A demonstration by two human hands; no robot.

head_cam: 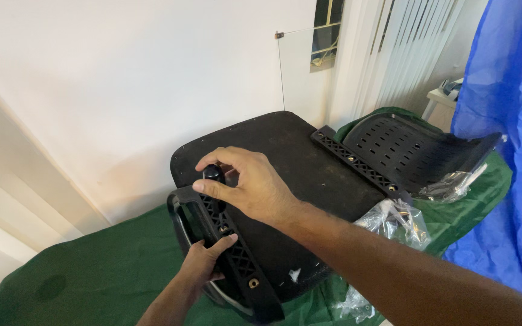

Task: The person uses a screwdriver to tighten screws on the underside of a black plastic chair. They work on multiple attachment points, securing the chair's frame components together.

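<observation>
An upturned black chair seat (pixel 291 163) lies on a green cloth (pixel 104 265). A black plastic armrest bracket (pixel 240 265) with a ribbed grid and brass screw holes rests along its near edge. My left hand (pixel 203 262) grips this bracket from below, thumb on top. My right hand (pixel 249 184) reaches over the seat, fingers closed around a small black knob-like tool (pixel 213 174) at the bracket's upper end. A second ribbed bracket (pixel 357 163) sits on the seat's far edge.
A black perforated chair back (pixel 406 148) lies to the right on the cloth. Clear plastic bags (pixel 394 220) sit beside the seat. A blue sheet (pixel 509 145) hangs at the right. A white wall stands close behind.
</observation>
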